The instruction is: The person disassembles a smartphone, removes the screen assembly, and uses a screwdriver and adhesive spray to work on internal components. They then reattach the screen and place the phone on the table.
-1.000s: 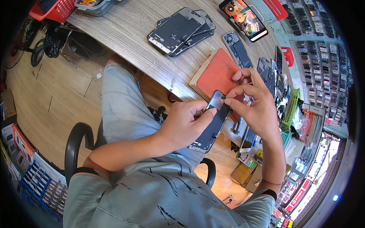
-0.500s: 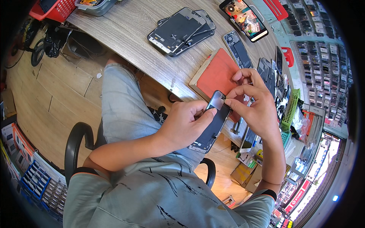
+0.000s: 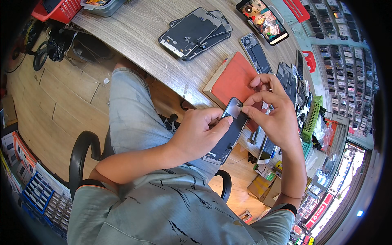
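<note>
My left hand [image 3: 198, 134] grips a phone screen assembly [image 3: 229, 138], back side up, with the thumb laid across its upper part. The screen tilts over my lap, its top end close to the table edge. At that top end, thumb and forefinger of my right hand [image 3: 274, 116] pinch together beside a small part. Whatever sits between these fingertips is too small to make out. Just beyond the screen lies a thick block with a red-orange top [image 3: 234, 77], partly covered by my right hand.
Stacked phone screens [image 3: 192, 32] lie on the wooden table [image 3: 134, 28]. An opened phone [image 3: 255, 53] rests near a propped, lit phone [image 3: 263, 20]. More phone parts [image 3: 288, 81] and a green basket [image 3: 312, 118] line the right. A chair armrest [image 3: 83, 151] stands at my left.
</note>
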A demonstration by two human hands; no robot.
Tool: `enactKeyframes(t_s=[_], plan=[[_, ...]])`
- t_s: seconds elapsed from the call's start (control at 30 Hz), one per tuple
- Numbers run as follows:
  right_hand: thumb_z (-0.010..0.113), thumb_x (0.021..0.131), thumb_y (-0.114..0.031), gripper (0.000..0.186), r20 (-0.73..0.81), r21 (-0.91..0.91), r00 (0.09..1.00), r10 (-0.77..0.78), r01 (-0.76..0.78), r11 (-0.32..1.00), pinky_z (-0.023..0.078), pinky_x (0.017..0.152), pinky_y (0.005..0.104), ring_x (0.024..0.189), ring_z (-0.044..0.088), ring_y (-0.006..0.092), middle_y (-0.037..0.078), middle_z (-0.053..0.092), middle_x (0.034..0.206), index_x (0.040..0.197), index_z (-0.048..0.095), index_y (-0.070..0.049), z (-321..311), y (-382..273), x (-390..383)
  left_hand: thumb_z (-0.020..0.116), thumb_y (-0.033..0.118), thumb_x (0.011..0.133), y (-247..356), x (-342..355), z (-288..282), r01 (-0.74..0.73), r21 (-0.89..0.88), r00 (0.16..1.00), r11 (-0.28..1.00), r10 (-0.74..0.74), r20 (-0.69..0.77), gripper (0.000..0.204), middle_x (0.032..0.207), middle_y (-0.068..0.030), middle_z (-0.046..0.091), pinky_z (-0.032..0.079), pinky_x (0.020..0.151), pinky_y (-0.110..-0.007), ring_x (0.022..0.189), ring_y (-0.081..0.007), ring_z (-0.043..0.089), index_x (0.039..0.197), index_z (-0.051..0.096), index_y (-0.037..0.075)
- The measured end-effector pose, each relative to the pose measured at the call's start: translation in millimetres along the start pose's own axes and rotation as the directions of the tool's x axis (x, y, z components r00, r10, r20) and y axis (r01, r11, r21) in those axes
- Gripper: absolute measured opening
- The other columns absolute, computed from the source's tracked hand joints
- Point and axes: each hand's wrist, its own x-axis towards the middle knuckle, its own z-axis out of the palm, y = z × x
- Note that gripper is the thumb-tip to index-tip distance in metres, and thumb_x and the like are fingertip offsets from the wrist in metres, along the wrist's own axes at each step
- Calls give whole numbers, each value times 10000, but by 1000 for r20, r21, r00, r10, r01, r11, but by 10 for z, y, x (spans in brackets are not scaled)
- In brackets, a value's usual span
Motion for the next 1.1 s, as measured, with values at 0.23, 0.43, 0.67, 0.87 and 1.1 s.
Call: enactKeyframes(t_s=[0.23,0.43,0.67,0.87,1.1], plan=[[866,842,23,123,-8,8,1000,-8,8,1000,558,797,308,1060,633,197,94,627,1285,941,793,33,7,8,-3,725,170,1132,-24,4,11,9,-16,1000,1000,-9,5,258,715,48,636,388,565,-262,675,0,487,998,776,-44],[902,833,-19,144,-1,18,999,32,-32,999,503,978,335,1114,630,204,97,648,1308,943,816,16,4,-8,-3,725,172,1130,3,4,0,5,-9,1000,1000,-5,7,265,693,46,624,387,563,-266,665,-1,483,982,774,-43],[871,835,18,129,-21,-26,1000,-9,9,1000,545,840,329,1031,623,208,98,633,1280,944,801,27,9,-3,-18,723,173,1128,4,6,6,9,-1,1000,1000,-9,-2,275,677,40,634,385,558,-274,654,-6,479,961,769,-41],[864,833,28,117,-75,-124,994,-81,72,990,541,963,370,1112,642,270,122,647,1276,935,807,33,56,-62,-64,715,165,1132,-61,7,20,26,-29,1000,999,-26,10,251,706,38,666,404,565,-265,666,-1,509,1018,780,-48],[862,831,30,115,-60,-152,997,-44,34,988,546,984,386,1121,645,287,123,655,1262,931,804,38,42,-125,-45,713,159,1133,-50,13,8,26,2,999,1000,-26,18,240,722,35,686,413,570,-260,670,1,524,1039,785,-49]])
